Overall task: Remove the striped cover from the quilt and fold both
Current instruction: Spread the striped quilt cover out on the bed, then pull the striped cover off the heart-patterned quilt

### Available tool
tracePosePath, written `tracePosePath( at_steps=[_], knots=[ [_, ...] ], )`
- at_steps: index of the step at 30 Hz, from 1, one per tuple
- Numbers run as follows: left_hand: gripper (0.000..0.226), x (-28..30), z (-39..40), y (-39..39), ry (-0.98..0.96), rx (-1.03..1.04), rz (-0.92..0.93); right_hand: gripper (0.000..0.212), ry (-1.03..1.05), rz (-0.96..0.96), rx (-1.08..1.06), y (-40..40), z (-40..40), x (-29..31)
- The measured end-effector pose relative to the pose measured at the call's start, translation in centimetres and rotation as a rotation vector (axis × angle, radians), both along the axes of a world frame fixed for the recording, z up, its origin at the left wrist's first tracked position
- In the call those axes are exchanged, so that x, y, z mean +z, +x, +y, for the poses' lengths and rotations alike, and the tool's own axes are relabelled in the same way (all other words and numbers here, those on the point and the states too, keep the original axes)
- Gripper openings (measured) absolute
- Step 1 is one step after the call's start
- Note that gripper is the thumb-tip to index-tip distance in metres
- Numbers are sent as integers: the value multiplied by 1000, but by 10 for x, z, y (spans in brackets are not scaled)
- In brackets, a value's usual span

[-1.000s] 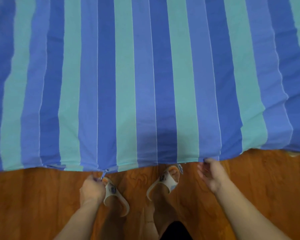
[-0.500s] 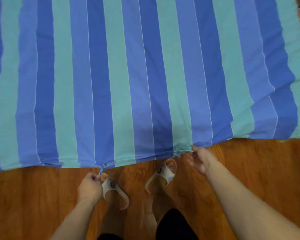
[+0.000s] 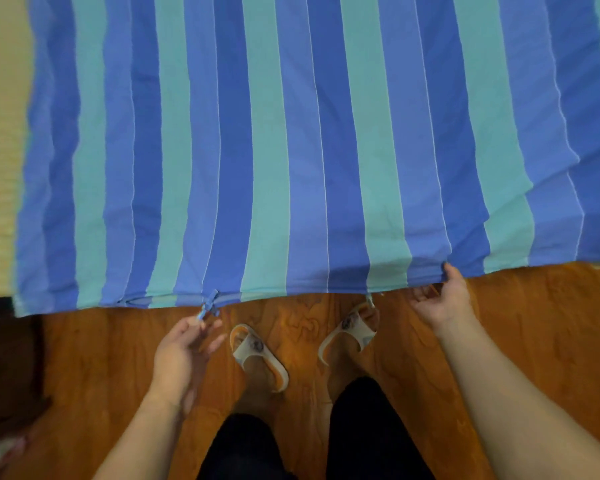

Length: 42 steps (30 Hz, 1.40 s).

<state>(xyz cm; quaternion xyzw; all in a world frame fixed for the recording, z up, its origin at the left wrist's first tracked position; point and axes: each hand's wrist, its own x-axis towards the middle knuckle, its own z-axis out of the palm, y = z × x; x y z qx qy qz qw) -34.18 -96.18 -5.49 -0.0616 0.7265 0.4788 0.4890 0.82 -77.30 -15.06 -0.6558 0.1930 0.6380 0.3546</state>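
Hands worked the near hem of the striped cover [image 3: 291, 150]; closure ties not yet undone.

Left hand [image 3: 184, 344] pinched the end of a knotted fabric tie [image 3: 210, 304] that hung off the hem just beyond its fingertips, other fingers loosely spread. Right hand [image 3: 444, 299] had the thumb on the hem edge, remaining fingers relaxed and part-curled under it; whether they gripped cloth, cannot tell. Cover lay flat, spreading away from both sets of fingers, with the hem overhanging the wooden floor [image 3: 534, 323]. Quilt not visible, presumably still inside. A second tie seemed to hang between the hands, near the right sandal [image 3: 357, 330]. Risk: pulling the wrong tail would tighten the knot rather than free it; tugging one-handed could drag the whole cover toward the floor; a hard yank could tear the tie.
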Motion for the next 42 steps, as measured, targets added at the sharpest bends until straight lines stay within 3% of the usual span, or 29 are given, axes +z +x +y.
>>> tracePosePath(
  at_steps=[5, 9, 11, 13, 16, 18, 20, 23, 25, 28, 33, 35, 38, 40, 42],
  knots=[
    [22, 46, 38, -14, 345, 256, -212, 36, 133, 170, -62, -23, 6, 37],
    [14, 65, 85, -26, 476, 296, -150, 34, 334, 203, -215, -24, 29, 67],
    [19, 68, 117, -41, 505, 301, -97, 41, 420, 61, -172, -12, 55, 81],
    [24, 68, 159, -62, 543, 264, -66, 37, 477, -220, -20, -2, 104, 100],
    [30, 60, 250, -100, 596, 157, 13, 25, 496, -576, -155, -13, 215, 113],
    [26, 49, 323, -127, 607, 50, 114, 19, 586, -766, 96, -41, 286, 121],
    [15, 26, 385, -151, 467, -226, 270, 26, 636, -769, 568, -71, 330, 113],
    [37, -36, 413, -165, -11, -902, 619, 51, 523, -1131, 1354, -110, 342, 81],
    [59, -72, 397, -151, -166, -1216, 725, 59, 562, -1269, 1725, -138, 321, 53],
    [67, -108, 363, -133, -274, -1451, 759, 63, 574, -1188, 2070, -162, 283, 13],
    [66, -126, 342, -128, -393, -1540, 796, 68, 381, -1040, 2395, -153, 291, -15],
    [65, -126, 345, -123, -443, -1552, 816, 57, 348, -999, 2391, -163, 314, -10],
    [64, -125, 348, -111, -530, -1576, 819, 32, 624, -1206, 1967, -186, 359, 0],
    [63, -129, 351, -102, -604, -1542, 816, 40, 757, -1268, 1776, -200, 393, 0],
    [65, -133, 353, -91, -658, -1465, 806, 53, 708, -1160, 1755, -211, 426, -8]
  ],
)
